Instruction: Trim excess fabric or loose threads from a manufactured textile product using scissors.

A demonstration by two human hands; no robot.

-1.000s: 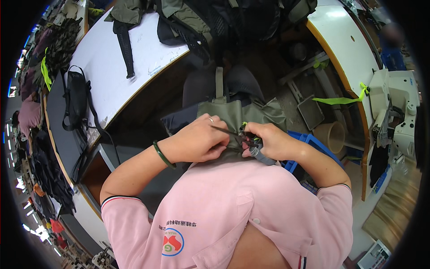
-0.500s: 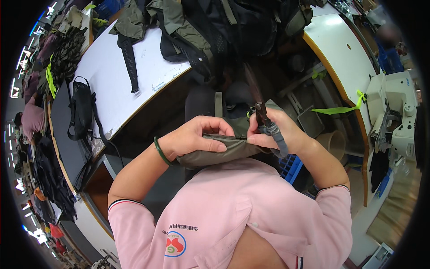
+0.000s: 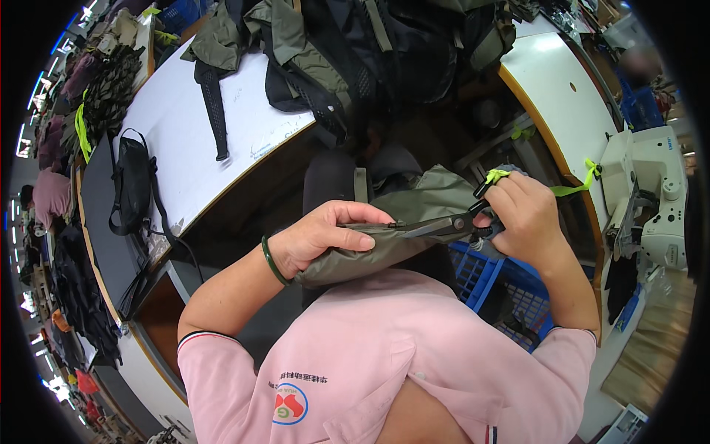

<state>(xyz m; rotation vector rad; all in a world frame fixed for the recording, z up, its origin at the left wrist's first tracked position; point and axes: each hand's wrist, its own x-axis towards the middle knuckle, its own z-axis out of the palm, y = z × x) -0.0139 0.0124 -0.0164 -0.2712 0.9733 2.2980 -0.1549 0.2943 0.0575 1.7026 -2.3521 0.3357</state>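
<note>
An olive-green fabric piece [image 3: 355, 260] with a dark edge, which looks like a zipper, stretches across my lap. My left hand [image 3: 322, 235] pinches that edge between thumb and fingers; a dark green bangle [image 3: 274, 260] circles the wrist. In my right hand [image 3: 523, 214] is a pair of scissors [image 3: 447, 225], its handles wrapped with grey cloth and a bright yellow-green strip. The blades point left along the fabric's edge, their tips close to my left fingertips. Whether they touch the cloth I cannot tell.
Black and olive backpacks [image 3: 407, 52] are heaped on the white table [image 3: 248, 96] ahead. A black pouch with straps [image 3: 133, 177] lies to the left. At the right stands a white sewing machine [image 3: 658, 196]. A blue plastic crate [image 3: 473, 280] sits below my right forearm.
The scissors have swung from pointing away to pointing left at the fabric's edge. My right hand has let go of the fabric and moved right. My left hand keeps its pinch.
</note>
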